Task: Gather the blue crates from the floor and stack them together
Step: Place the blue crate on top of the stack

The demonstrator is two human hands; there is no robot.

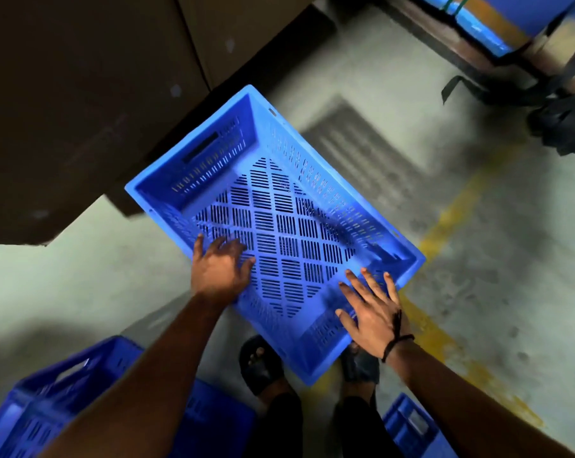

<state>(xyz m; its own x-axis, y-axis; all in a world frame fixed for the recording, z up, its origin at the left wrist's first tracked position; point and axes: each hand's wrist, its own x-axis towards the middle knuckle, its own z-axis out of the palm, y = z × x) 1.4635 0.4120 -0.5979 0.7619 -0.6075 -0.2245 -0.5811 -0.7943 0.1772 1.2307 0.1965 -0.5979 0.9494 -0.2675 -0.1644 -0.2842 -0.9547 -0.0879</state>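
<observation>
A blue slotted crate (279, 206) hangs tilted above the floor in the middle of the view, its near corner over my sandalled feet (261, 365); its shadow falls on the concrete beyond it. My left hand (218, 269) is on the crate's left long wall, thumb outside and fingers inside. My right hand (372, 312) lies palm down with spread fingers on the near right rim. More blue crates (45, 411) stand at the lower left, partly hidden by my left arm. Another blue crate (411, 424) shows at the lower right.
Large brown cardboard boxes (81, 94) fill the upper left, close to the crate's far end. A yellow floor line (451, 219) runs along the right. A pallet with blue-wrapped goods (484, 31) and a black strapped bag (557, 117) sit at the upper right.
</observation>
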